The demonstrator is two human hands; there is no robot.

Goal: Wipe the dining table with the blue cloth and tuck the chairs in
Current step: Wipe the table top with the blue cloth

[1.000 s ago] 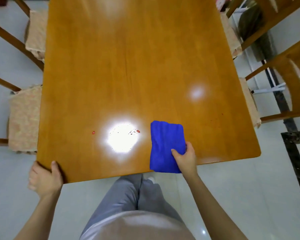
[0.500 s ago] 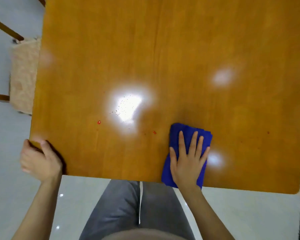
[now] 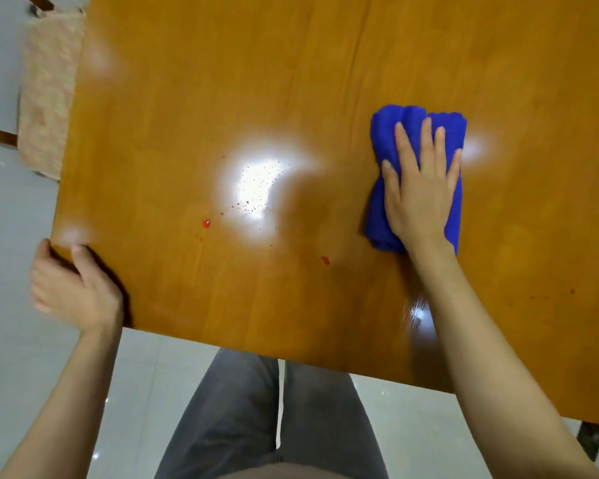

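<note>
The folded blue cloth (image 3: 386, 140) lies on the orange wooden dining table (image 3: 222, 81), right of centre. My right hand (image 3: 419, 188) presses flat on top of it, fingers spread and pointing away from me. My left hand (image 3: 71, 288) grips the table's near left corner, thumb on top. Small red spots (image 3: 206, 223) and dark crumbs (image 3: 253, 202) sit on the tabletop left of the cloth, around a bright light reflection.
One chair with a beige patterned seat cushion (image 3: 47, 98) stands at the table's left side, partly under it. Pale glossy floor tiles (image 3: 21, 375) surround the table. My grey-trousered legs (image 3: 256, 409) stand against the near edge.
My right hand went from pinching the cloth's corner at the near edge to lying flat on it, then pushed it away from me across the table. The left hand stays on the corner.
</note>
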